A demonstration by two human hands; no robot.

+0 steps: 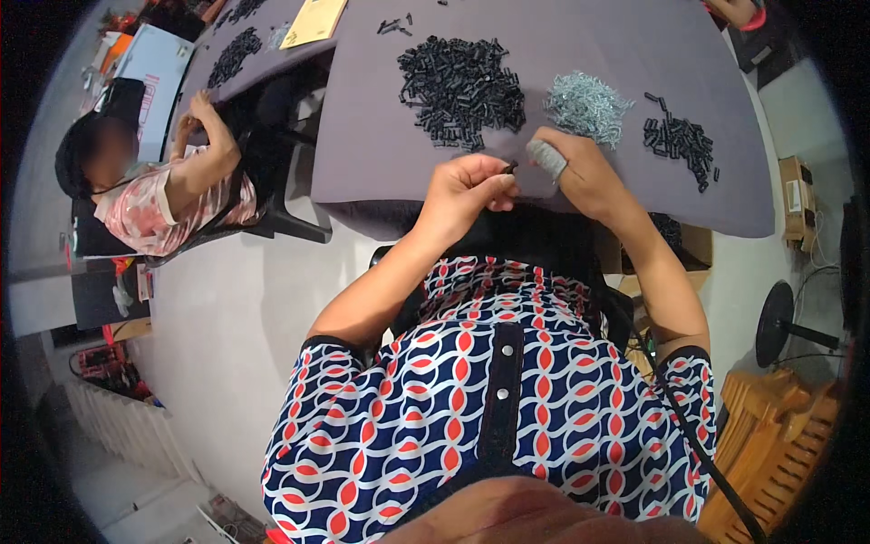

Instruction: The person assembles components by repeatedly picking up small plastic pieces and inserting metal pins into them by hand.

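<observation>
My left hand [464, 192] is over the near edge of the table, its thumb and fingertips pinching a small black piece [509, 169]. Close by on the right, my right hand [584, 172] is curled closed, a grey wrapping [547, 159] around one of its digits. Whatever its fingers may hold is hidden. Beyond my left hand lies a large heap of short black cylindrical pieces [460, 91]. A pile of small shiny silver metal pieces [587, 105] sits just past my right hand. Farther right is a smaller heap of black pieces [675, 145].
A grey-purple cloth covers the table [362, 136]. A few loose black pieces [395, 25] lie at the far left. Another person [172, 181] works at a neighbouring table on the left, where a yellow envelope [314, 22] lies. A wooden chair [770, 453] stands at lower right.
</observation>
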